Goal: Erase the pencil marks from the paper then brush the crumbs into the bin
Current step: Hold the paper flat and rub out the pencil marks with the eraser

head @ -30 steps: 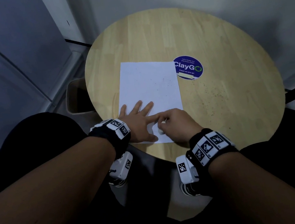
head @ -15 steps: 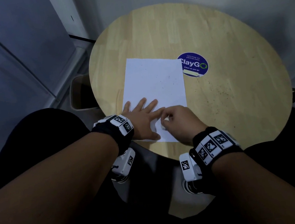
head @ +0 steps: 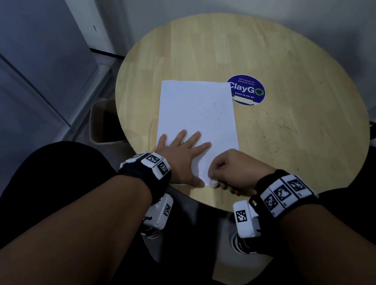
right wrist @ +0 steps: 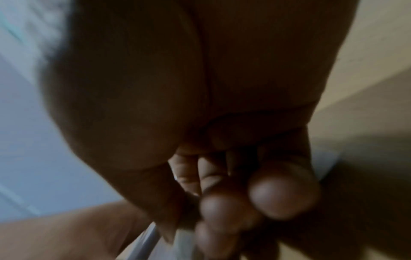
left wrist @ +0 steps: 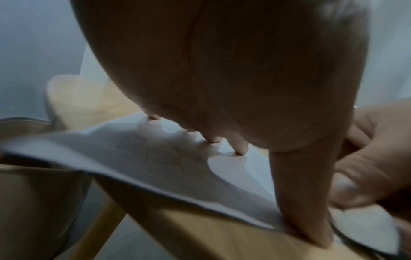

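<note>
1. Fingers of the left hand (head: 183, 161) lie spread and flat on the near left part of the paper (head: 199, 116), thumb pressing the near edge.
2. Right hand (head: 233, 171) is curled, pinching 1 small white eraser (head: 214, 183) at the paper's near edge, just beside the left thumb.
3. 1 white sheet lies on the round wooden counter (head: 300, 126), its long axis running away from the person, tilted slightly right; faint pencil marks (left wrist: 169, 154) show under the left palm.
4. Dark crumbs (head: 216, 107) speckle the sheet's far right part.
5. 1 blue round sticker (head: 247, 89) reading "ClayGo, Clean as you go" sits just beside the sheet's far right corner.
6. 1 bin (head: 103, 122) stands on the floor left of the counter.
</note>
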Available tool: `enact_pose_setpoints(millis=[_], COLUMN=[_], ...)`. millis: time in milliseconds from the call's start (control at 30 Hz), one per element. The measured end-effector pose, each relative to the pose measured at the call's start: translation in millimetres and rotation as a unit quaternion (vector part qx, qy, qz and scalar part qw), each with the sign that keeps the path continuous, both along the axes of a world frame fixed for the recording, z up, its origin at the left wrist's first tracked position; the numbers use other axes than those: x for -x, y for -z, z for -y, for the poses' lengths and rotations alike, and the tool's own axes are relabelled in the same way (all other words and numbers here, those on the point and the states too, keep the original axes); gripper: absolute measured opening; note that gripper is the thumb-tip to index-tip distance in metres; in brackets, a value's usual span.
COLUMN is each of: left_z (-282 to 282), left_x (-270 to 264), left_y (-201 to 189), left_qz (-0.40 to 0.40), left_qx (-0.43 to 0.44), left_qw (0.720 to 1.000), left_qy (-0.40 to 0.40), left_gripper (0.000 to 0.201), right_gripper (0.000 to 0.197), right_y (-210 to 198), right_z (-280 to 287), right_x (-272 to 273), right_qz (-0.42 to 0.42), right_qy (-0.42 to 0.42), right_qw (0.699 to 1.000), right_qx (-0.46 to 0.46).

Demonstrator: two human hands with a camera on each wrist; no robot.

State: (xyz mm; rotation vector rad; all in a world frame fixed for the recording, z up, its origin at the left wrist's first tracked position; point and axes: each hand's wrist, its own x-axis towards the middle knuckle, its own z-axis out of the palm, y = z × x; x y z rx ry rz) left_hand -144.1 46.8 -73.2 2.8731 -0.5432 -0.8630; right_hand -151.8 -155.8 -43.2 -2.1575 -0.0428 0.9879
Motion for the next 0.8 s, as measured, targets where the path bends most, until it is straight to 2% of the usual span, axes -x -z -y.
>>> enact_pose_setpoints(millis=[100,167,267,433,567,600,733,800], left_z=[-1,-2,-6,-13,-13,-13,-12,-13], left_x=[1,1,0,-2,-4,-5,-6,-5], left_y=[1,-3,-9,-6,-7,-7,-8,-7], left_qz=[0.010,0.018,0.023,-0.021,-0.031,-0.033,-0.036,-0.039], left_qx=[0.013,0.030,0.027,-0.007,-0.006,-0.006,-0.006,-0.003], left_qw=[1.000,0.999,0.999,1.000,0.999,0.999,0.999,0.999], left_qy=[-0.002,-0.004,0.001,-0.017,-0.012,-0.011,-0.011,-0.013], left_gripper=[0.112,0.100,0.085,0.104,0.107,0.108,0.108,0.108], right_gripper=[0.021,0.018,0.018,0.015,0.013,0.014,0.015,0.015], right_y=[11,17,26,26,11,9,14,13], right_z=[2,-4,-11,-12,-13,-14,-21,-22], right_x=[-8,-14,-14,-11,-8,-7,-6,-5], right_qz=[0.081,0.124,0.141,0.185,0.151,0.146,0.223,0.227], right_qy=[0.156,0.190,0.141,0.086,-0.062,-0.074,0.040,0.011], right_qw=[0.982,0.970,0.978,0.979,0.986,0.985,0.974,0.973], right_qx=[-0.066,-0.084,-0.067,-0.012,0.045,0.047,0.028,0.035])
